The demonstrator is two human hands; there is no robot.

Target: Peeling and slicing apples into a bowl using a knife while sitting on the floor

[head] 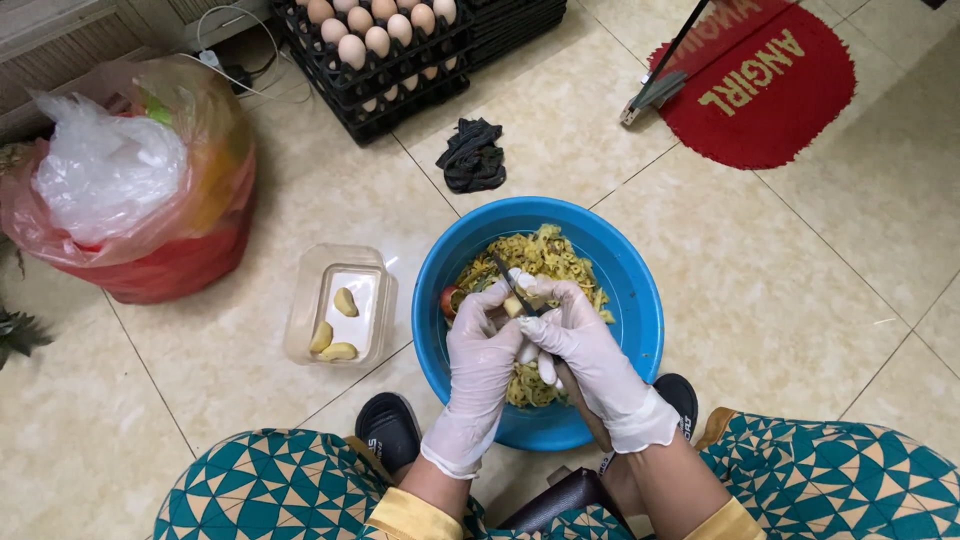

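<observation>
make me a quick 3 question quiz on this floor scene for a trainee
1. True or false: the blue basin holds yellow peelings.
2. How many peeled pieces lie in the clear plastic container? A) one B) three C) six
3. What does the right hand hold against the piece in the left hand?

Key:
1. True.
2. B, three.
3. A small knife, blade up over the basin.
</observation>
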